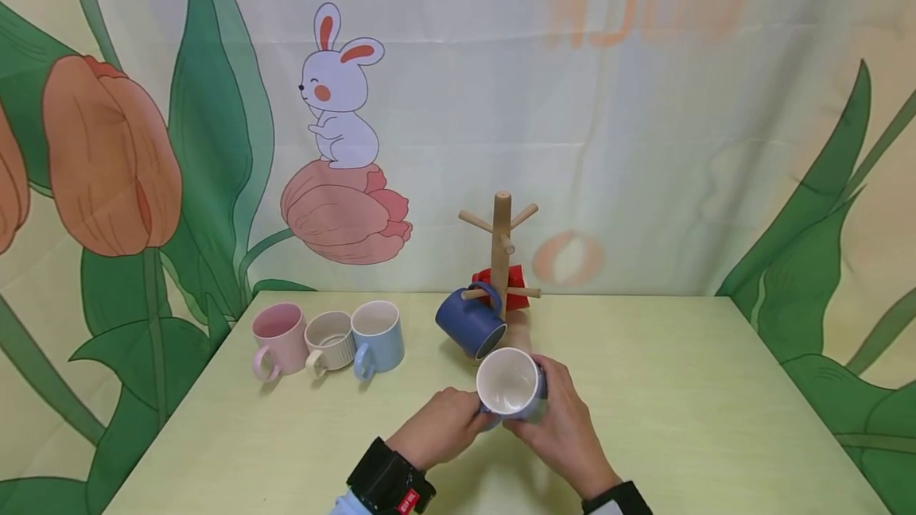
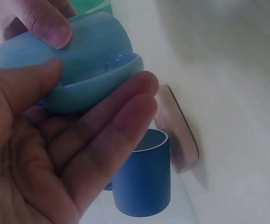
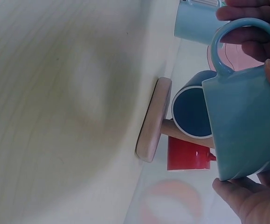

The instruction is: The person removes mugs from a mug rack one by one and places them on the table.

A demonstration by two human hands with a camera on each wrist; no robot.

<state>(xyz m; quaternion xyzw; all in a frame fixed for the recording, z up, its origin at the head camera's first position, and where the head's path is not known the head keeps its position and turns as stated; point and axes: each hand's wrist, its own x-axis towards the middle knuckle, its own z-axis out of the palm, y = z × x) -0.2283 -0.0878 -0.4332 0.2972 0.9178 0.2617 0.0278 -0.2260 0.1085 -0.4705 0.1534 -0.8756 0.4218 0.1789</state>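
Observation:
A light blue mug (image 1: 535, 405) with a white inside is held up off the table, its mouth toward the head camera. My right hand (image 1: 561, 424) grips the mug's body from the right side. At its handle (image 3: 217, 44), my left hand (image 1: 442, 426) pinches with thumb and fingers; the left wrist view shows this handle between them. Just beyond the held mug stands a wooden mug tree (image 1: 502, 253). A dark blue mug (image 1: 465, 324) hangs tilted from one of its lower pegs, and a red mug (image 3: 188, 154) is partly hidden behind the post.
On the table's left side, a pink mug (image 1: 282, 344), a ribbed cream mug (image 1: 332, 344) and another light blue mug (image 1: 382, 344) stand upright in a row. Behind the pale table (image 1: 680, 396) hangs a printed cloth (image 1: 458, 102). Upper pegs (image 1: 475, 220) stick out from the post.

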